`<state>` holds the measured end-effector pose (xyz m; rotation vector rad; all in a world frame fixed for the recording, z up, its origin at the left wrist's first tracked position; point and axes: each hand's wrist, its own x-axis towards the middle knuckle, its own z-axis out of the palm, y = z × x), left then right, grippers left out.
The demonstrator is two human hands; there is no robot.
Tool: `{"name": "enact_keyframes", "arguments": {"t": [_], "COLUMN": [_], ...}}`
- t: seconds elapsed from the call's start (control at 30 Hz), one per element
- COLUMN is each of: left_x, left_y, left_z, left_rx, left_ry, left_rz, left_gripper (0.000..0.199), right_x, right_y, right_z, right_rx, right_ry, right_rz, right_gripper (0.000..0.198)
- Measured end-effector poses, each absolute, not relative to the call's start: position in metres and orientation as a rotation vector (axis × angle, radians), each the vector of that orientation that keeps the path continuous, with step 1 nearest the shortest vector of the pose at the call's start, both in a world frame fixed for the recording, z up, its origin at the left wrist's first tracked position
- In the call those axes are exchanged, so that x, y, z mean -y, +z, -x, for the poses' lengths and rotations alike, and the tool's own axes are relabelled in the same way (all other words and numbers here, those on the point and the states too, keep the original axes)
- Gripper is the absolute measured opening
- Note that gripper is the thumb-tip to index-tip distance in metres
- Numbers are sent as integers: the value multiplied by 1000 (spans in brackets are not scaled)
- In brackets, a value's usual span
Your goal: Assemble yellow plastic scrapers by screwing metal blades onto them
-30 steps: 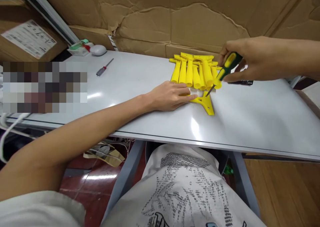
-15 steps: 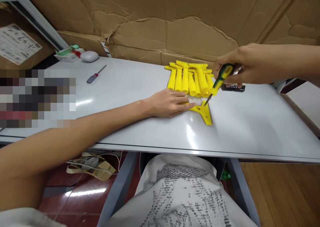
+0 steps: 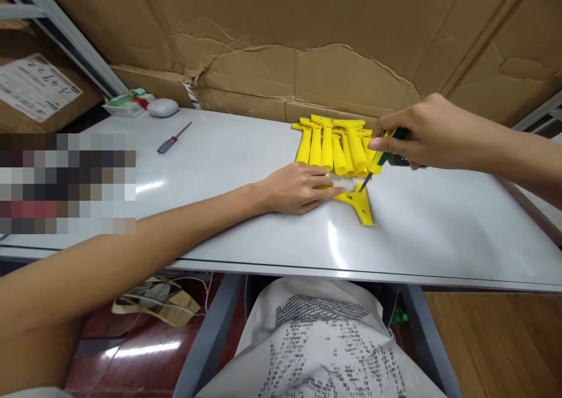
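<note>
My left hand (image 3: 302, 188) is closed around the handle of a yellow scraper (image 3: 362, 206) and presses it flat to the white table. The scraper's wide head points right, with a small hole showing near its lower end. In my right hand (image 3: 410, 131) is a screwdriver (image 3: 381, 157) with a green and yellow handle. It slants down to the left, and its tip meets the upper part of the scraper's head, at a screw or hole too small to tell. Just behind lies a row of several more yellow scrapers (image 3: 327, 143), handles toward me.
On the white table (image 3: 246, 234), a second screwdriver (image 3: 173, 139) lies at the left. Behind it are a white mouse-shaped object (image 3: 163, 107) and a small clear tray (image 3: 127, 104). Cardboard (image 3: 246, 11) stands along the back edge. A dark box (image 3: 401, 160) is partly hidden behind my right hand.
My right hand has shifted its grip on the screwdriver, the thumb now lying along the handle and the wrist turned. The tip stays on the scraper. The whole view has tilted slightly.
</note>
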<state>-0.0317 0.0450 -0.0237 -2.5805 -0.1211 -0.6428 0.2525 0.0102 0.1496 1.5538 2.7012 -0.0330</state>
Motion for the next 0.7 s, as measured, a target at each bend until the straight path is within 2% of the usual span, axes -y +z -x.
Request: {"name": "enact_keyframes", "arguments": {"t": [0.2,0.4,0.7], "left_x": [-45,-47,-45], "left_y": [-24,-25,-24], "left_z": [30,31,32], "left_rx": [136,195,148], "left_ry": [-687,-631,-689], "left_rz": [2626,2669,2634], "left_gripper": [32,35,33], "right_x": [14,39,39], "right_y": [167,147,127], "right_z": [-274,-299,-312], "right_rx": [-3028,-3019,-2987], "right_ry": [195,-122,-122], "right_rz": [-1425,-1439,-1437], "right_gripper": [30,29,27]}}
